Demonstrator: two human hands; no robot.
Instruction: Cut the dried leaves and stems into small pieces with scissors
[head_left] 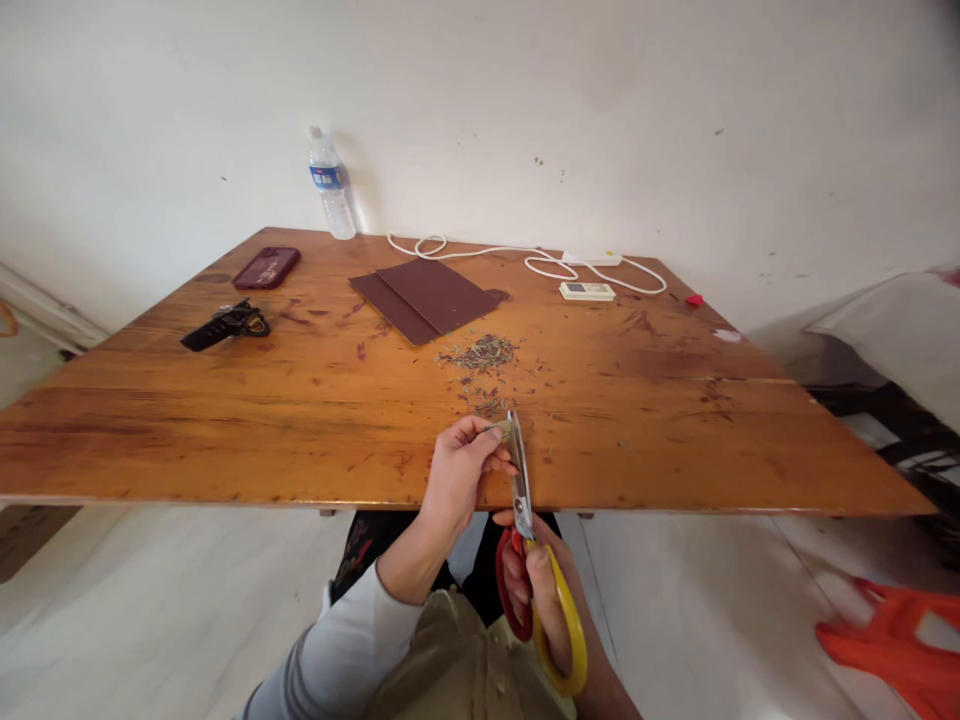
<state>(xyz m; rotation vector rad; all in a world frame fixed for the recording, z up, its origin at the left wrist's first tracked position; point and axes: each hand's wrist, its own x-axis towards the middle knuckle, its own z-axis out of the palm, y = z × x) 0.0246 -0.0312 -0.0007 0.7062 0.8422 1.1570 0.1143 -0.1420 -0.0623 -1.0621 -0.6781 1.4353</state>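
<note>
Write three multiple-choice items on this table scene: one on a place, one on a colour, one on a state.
1. Where does the water bottle stand?
A. at the table's far edge, by the wall
B. on the floor
C. beside the scissors

2. What colours are the handles of the scissors?
A. blue and green
B. red and yellow
C. black and white

3. What does the left hand do?
A. lies flat
B. holds the phone
C. pinches a small piece at the blades

Answers: A, the bottle stands against the wall; B, one loop red, one yellow in the right hand; C, fingertips hold the piece.
</note>
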